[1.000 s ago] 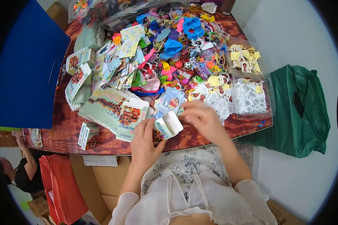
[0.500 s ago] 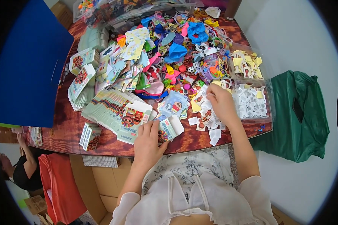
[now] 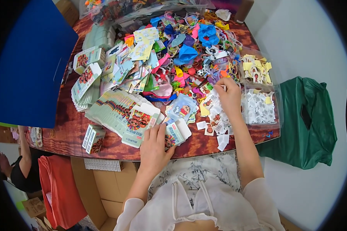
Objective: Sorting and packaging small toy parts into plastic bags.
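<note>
My left hand (image 3: 155, 143) is closed on a small pale-green carton (image 3: 178, 131) that lies on its side at the table's near edge, its end flap standing out to the right. My right hand (image 3: 230, 97) reaches over loose small white paper pieces (image 3: 216, 115), some with printed pictures. Its thumb and fingers are pinched together; whether they hold anything is too small to make out. Just beyond the carton lie blue picture cards (image 3: 181, 108). A fanned row of flat pale-green cartons (image 3: 117, 111) spreads to the left of my left hand.
Mixed small toys and balloons (image 3: 187, 54) heap up at the table's middle. Clear trays of yellow pieces (image 3: 257, 69) and white pieces (image 3: 260, 107) stand at the right. A green bag (image 3: 304, 119) hangs beside the table. At far left, another person's arm (image 3: 25, 150) shows.
My right hand has moved slightly away from me, toward the edge of the toy heap. My left hand stays on the carton. The whole view has shifted slightly.
</note>
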{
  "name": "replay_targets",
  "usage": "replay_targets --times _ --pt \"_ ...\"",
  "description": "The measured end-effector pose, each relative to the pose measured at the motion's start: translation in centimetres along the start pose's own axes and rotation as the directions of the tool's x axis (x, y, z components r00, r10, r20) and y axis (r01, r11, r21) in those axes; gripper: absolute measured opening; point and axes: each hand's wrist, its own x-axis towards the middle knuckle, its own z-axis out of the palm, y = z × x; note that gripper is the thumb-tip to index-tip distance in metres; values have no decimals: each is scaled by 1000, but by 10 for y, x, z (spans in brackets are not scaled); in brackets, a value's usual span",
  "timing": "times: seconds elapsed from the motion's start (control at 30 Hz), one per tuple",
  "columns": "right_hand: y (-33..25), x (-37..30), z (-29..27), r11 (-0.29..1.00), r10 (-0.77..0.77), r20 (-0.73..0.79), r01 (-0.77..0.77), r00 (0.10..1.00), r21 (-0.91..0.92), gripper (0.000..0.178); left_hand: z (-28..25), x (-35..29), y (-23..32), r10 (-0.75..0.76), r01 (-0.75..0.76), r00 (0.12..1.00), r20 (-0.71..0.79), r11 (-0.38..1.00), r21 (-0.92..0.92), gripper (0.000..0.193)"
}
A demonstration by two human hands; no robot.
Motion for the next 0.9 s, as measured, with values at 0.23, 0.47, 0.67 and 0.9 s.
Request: replay_targets --times 0.23,0.47,0.67,0.9 --pt "0 -1 -11 722 467 254 -531 847 444 3 -1 0 -1 7 -7 1000 12 1000 6 75" --pt "-11 -11 -20 998 -12 121 5 993 56 9 -2 0 1 -17 17 1000 25 1000 -5 76" --pt "-21 -25 -39 980 63 413 22 908 -197 14 -3 1 3 -14 14 999 36 1000 2 77" --pt "-44 5 -47 874 160 514 121 843 -470 21 -7 -1 1 -35 36 998 44 999 -20 80"
